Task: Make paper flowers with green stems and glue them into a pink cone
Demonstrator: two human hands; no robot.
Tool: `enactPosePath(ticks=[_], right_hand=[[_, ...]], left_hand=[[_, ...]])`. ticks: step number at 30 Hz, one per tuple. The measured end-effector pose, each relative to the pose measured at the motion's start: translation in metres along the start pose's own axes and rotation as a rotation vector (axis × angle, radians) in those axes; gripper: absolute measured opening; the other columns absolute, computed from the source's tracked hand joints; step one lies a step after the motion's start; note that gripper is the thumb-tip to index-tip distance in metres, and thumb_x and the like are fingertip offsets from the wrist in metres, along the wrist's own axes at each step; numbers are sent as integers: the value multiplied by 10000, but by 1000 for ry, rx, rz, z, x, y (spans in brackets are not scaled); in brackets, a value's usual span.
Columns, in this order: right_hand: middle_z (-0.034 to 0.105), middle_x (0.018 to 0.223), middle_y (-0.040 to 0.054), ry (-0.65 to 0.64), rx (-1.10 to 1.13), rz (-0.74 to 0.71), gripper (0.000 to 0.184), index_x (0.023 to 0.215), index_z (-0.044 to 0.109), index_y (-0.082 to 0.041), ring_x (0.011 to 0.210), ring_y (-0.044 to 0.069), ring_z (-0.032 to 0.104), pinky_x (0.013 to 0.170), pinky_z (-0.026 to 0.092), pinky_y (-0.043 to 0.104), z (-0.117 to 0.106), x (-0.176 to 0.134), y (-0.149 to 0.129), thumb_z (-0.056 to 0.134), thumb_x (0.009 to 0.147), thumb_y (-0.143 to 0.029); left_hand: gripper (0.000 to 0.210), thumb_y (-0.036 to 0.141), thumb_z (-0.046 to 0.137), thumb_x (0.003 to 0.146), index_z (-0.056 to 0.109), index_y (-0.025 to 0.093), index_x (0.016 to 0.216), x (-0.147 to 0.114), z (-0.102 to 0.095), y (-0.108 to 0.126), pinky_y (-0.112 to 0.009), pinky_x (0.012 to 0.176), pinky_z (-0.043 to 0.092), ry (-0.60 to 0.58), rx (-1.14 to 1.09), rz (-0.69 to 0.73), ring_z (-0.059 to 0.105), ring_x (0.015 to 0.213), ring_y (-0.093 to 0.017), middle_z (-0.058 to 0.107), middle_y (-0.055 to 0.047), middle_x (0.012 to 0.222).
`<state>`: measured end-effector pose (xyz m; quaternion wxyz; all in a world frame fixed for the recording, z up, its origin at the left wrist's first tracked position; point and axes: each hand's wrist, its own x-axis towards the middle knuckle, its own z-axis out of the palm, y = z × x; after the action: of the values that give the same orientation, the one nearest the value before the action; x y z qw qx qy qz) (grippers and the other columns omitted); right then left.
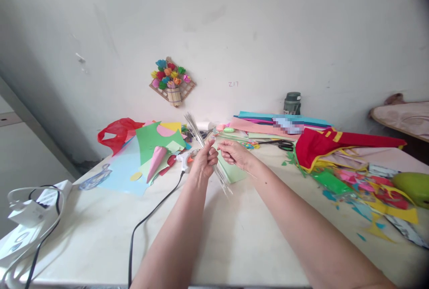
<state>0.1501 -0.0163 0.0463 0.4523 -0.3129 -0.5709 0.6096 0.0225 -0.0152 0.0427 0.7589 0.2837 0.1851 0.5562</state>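
My left hand (204,160) is closed around a bundle of thin silvery wires (195,129). The bundle slants from upper left to lower right, its ends spread out above and below the fist. Close beside it, my right hand (233,152) is pinched shut. A single thin wire (250,174) shows beneath the right wrist and seems to run from those fingers. Under the hands lies a pale green paper sheet (234,172). Just left of my left hand is a white glue gun (183,162) with a black cord.
Coloured paper (124,175) and a pink paper cone (156,163) lie left, near a red plastic bag (119,133). Black scissors (285,145) lie behind my right hand. A red cloth (310,148) and paper scraps (363,210) cover the right. A power strip (25,237) sits at left.
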Motion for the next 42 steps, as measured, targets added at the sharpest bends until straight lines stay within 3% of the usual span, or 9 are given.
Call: enactPosePath(ticks=[7,17,25,28,31,35,42], right_hand=[[288,392,-116,-20,-94,92,183,730,466,-179,291,20,200,308,115,145,5,-7,-2,522,735,-354],[275,372,-116,108,-132,146,189,675,431,-180,283,11,165,312,80,146,15,-13,-1,515,762,-326],[317,423,-102,59,-146,291,212,684,448,-178,308,17,223,316,162,148,5,-16,3,535,773,-350],[317,428,-90,144,-236,342,260,647,469,-161,321,10,203,323,132,154,5,-15,4,529,780,-376],[323,430,-81,195,-291,283,277,636,495,-156,330,12,200,333,102,164,7,-16,4,542,765,-397],[320,429,-80,161,-299,172,254,642,520,-152,339,13,198,339,101,160,14,-19,2,531,769,-372],[285,410,-95,43,-248,239,153,744,518,-172,315,15,161,325,88,152,16,-21,2,473,808,-303]], left_hand=[[154,221,585,760,494,110,705,2,4,0,-93,288,103,184,174,39,239,308,12,389,64,435],[125,166,547,768,499,103,671,1,2,0,-98,294,111,191,262,68,228,296,14,414,48,423],[183,252,591,759,491,113,691,4,-5,6,-93,285,100,178,180,20,223,316,11,369,63,457],[216,299,624,733,496,125,730,5,-11,10,-84,284,112,172,177,23,239,327,11,379,62,487],[246,314,651,704,500,127,754,5,-13,12,-76,283,132,203,205,42,313,356,7,472,18,571],[182,257,586,762,463,129,724,4,-11,13,-82,274,139,257,235,72,360,365,1,584,-55,702],[158,176,431,848,459,125,701,3,-11,15,-84,269,147,285,216,137,361,348,-18,504,3,510]])
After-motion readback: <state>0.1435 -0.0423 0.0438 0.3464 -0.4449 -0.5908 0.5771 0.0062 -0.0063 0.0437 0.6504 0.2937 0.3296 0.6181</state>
